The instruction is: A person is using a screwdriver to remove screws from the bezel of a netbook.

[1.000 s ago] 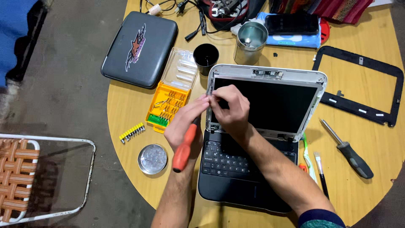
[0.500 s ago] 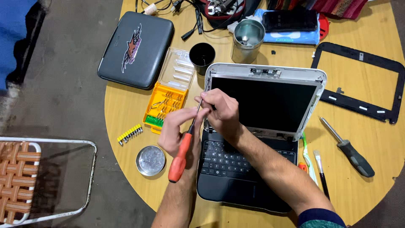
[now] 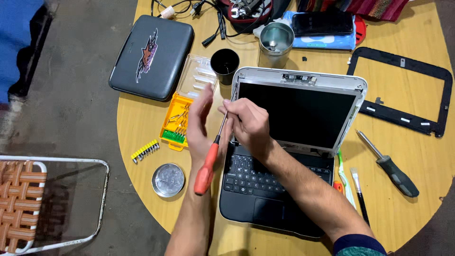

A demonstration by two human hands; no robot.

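Your right hand (image 3: pixel 249 125) pinches the thin metal shaft of the orange-handled screwdriver (image 3: pixel 207 168), fingers closed around it, at the left edge of the small laptop (image 3: pixel 284 156). The glossy plastic handle slants down left of the laptop's black keyboard. Your left hand (image 3: pixel 199 125) is blurred, fingers spread flat, gripping nothing, just left of the laptop beside the yellow bit case (image 3: pixel 182 121). A round metal tin (image 3: pixel 168 180) sits on the wooden bench (image 3: pixel 417 85) farther left.
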